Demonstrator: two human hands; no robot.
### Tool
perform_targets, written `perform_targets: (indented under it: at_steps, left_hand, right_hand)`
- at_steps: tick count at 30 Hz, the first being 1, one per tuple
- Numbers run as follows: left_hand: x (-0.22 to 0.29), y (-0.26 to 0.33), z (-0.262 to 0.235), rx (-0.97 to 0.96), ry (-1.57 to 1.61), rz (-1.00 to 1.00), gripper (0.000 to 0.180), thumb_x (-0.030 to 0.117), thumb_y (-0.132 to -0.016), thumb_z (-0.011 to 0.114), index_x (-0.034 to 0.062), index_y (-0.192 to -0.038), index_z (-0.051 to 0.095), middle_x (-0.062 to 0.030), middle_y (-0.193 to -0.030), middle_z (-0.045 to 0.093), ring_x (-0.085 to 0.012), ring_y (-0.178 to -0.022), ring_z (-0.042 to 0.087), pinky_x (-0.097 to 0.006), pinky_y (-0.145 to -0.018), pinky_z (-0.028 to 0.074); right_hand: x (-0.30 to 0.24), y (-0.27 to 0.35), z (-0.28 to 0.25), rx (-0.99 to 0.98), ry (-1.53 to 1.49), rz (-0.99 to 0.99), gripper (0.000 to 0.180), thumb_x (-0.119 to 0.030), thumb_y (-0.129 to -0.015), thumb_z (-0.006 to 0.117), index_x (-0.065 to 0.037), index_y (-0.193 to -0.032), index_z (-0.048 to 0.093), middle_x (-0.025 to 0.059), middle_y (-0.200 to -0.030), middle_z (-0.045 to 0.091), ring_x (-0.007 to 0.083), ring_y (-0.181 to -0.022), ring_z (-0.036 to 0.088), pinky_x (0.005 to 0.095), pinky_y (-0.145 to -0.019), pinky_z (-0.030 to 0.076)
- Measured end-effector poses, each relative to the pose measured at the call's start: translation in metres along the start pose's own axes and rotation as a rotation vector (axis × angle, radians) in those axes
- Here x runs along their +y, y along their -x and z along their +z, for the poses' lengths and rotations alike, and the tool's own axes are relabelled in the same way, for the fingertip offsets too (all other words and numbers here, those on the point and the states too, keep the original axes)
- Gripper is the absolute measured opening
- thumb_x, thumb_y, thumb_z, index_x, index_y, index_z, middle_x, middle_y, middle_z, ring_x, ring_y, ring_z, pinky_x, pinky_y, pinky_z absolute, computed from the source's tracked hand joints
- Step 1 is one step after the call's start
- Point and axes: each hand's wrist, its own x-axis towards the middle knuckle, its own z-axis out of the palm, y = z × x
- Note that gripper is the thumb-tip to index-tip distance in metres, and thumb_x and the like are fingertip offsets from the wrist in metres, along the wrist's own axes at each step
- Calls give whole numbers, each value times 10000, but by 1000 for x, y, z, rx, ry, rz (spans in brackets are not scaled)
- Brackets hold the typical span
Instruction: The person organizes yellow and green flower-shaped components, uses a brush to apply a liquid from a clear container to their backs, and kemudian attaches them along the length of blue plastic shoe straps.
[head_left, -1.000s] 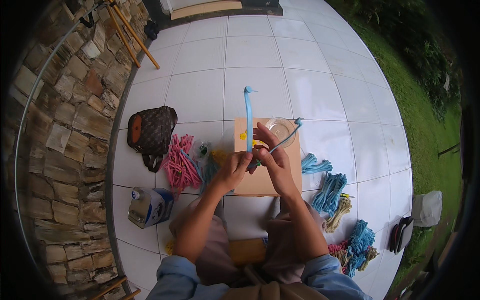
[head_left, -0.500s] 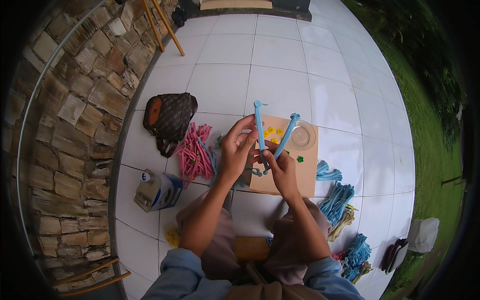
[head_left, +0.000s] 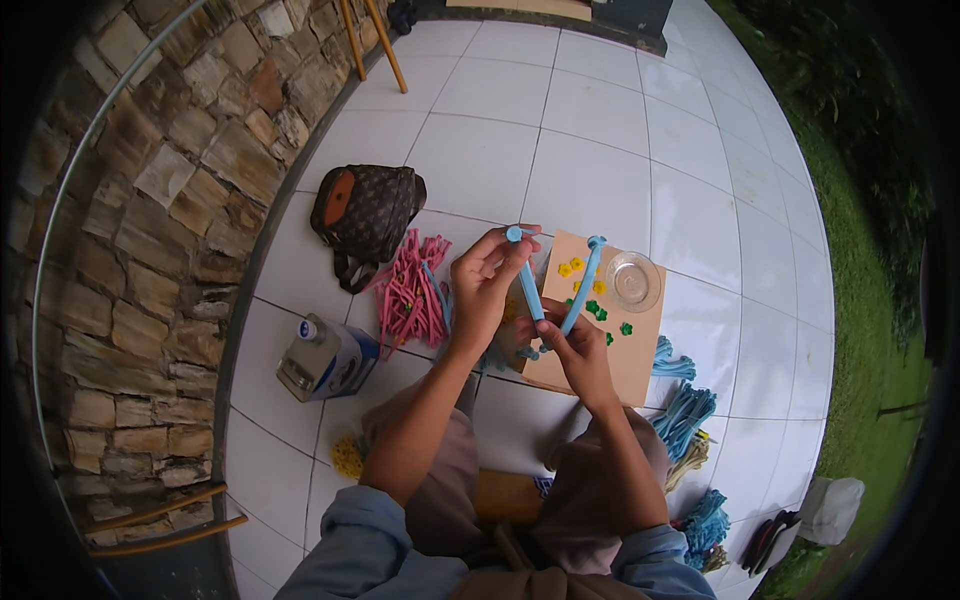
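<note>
Light blue fabric-like straps (head_left: 530, 288) with round, knotted-looking ends are held up in front of me. My left hand (head_left: 482, 290) pinches one strap just below its round top end. Lower down, my right hand (head_left: 578, 355) grips the straps where they come together, and a second length (head_left: 583, 290) rises from it to a knotted tip. More blue ends hang below, partly hidden by the fingers. Behind the hands lies a tan board (head_left: 635, 365) bearing small yellow flowers (head_left: 571, 267), green flowers (head_left: 627, 329) and a clear glass dish (head_left: 634, 282).
Pink straps (head_left: 410, 300) lie in a heap left of the board, near a brown bag (head_left: 370, 210) and a jug (head_left: 325, 360). Blue bundles (head_left: 684, 415) sit at the right. A yellow pile (head_left: 347, 457) is by my left leg. A stone wall (head_left: 150, 300) borders the left.
My left hand has moved up the strap to its round end, and its fingers have closed there. My right hand keeps its hold. The whole view has turned slightly.
</note>
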Motion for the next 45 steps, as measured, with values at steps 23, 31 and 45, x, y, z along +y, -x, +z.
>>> perform_targets:
  at_steps: [23, 31, 45]
  left_hand:
    - [-33, 30, 29, -364, -51, -461, 261, 199, -900, 515, -22, -974, 633, -12, -756, 594, -54, -676, 509, -191, -607, 401]
    - [-29, 16, 21, 46, 683, -861, 192, 192, -916, 450, 10, -937, 506, -153, -1054, 590, -242, -1035, 566, -369, -943, 454]
    - [-16, -6, -3, -427, 550, -969, 223, 262, -945, 418, 79, -826, 459, 84, -538, 244, -8, -423, 192, -177, -386, 162]
  right_hand:
    - [-29, 9, -41, 435, 65, -349, 390, -14, -820, 602, 7, -1182, 457, 58, -878, 525, 142, -822, 568, 287, -776, 483]
    - [-30, 22, -42, 111, 204, -332, 302, 74, -763, 590, 11, -1046, 506, 105, -955, 628, 183, -914, 623, 289, -817, 477]
    - [-4, 30, -126, 465, 149, -142, 177, -36, -883, 505, 22, -1048, 532, 91, -852, 618, 124, -752, 586, 249, -702, 487]
